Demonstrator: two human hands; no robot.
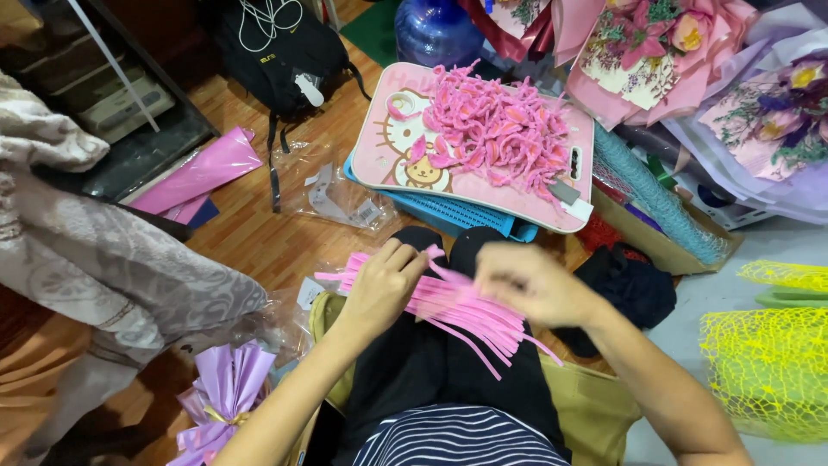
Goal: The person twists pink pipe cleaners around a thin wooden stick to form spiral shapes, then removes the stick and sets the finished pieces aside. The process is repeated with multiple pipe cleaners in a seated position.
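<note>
Left hand [385, 285] closed down on a bundle of flat pink foam strips [448, 306], pinning it across the lap so loose ends fan out to the right. Right hand [528, 283] is blurred; fingers curled at the strips' near side, seemingly pinching one, grip not fully readable. Just beyond the hands: pink rectangular cartoon-printed tray [392, 160] holding a heap of curled pink strip pieces [500, 129], within arm's reach. Wrapped flower bouquets [655, 43] further out, right.
</note>
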